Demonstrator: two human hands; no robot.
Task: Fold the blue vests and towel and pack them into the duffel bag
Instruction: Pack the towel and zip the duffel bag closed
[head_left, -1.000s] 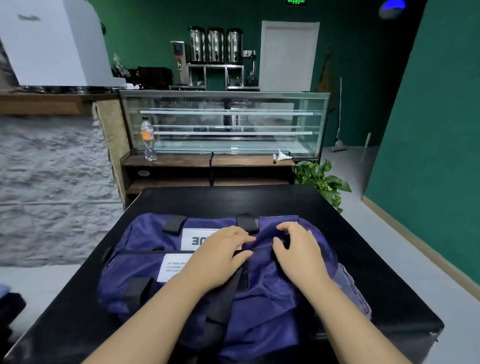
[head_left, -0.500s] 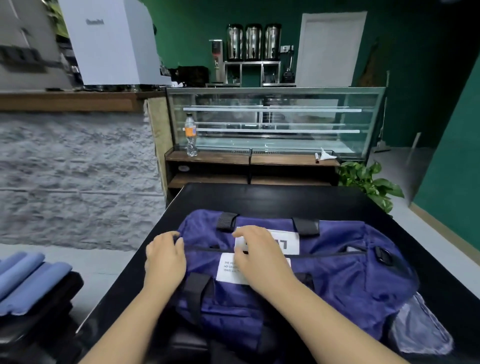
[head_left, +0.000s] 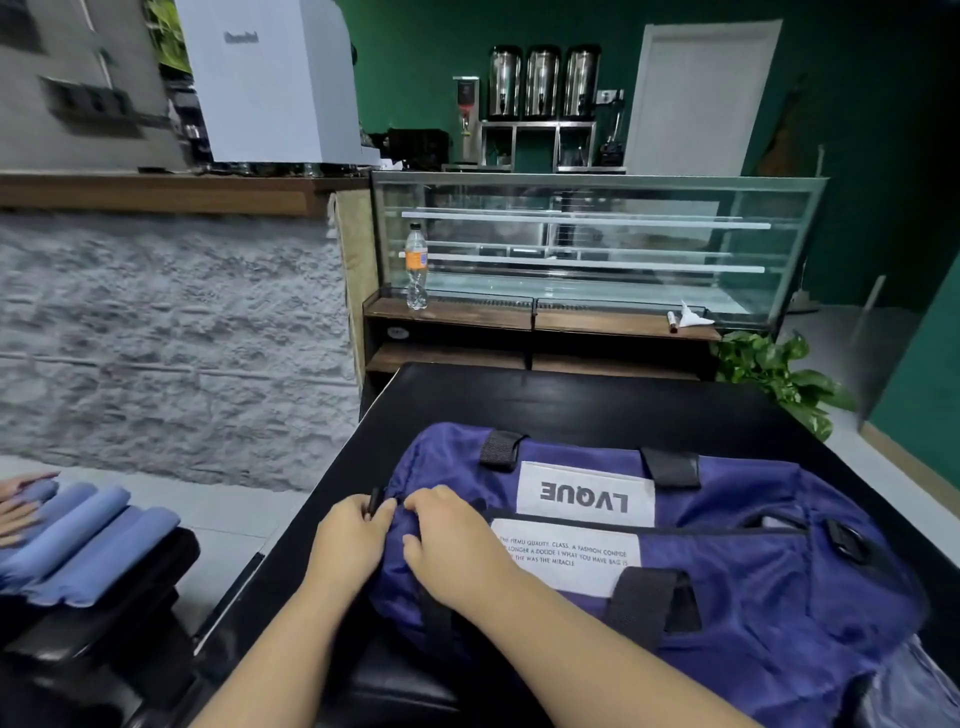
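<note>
Both hands (head_left: 405, 540) pinching duffel bag (head_left: 727, 582) zipper end

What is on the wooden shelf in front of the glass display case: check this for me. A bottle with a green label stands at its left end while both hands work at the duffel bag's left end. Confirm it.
One detail is wrong: the bottle has an orange label, not green, as the head view shows. The rest stands: it is at the left end of the wooden shelf before the glass display case, and the left hand and right hand are at the duffel bag's left end.
</note>
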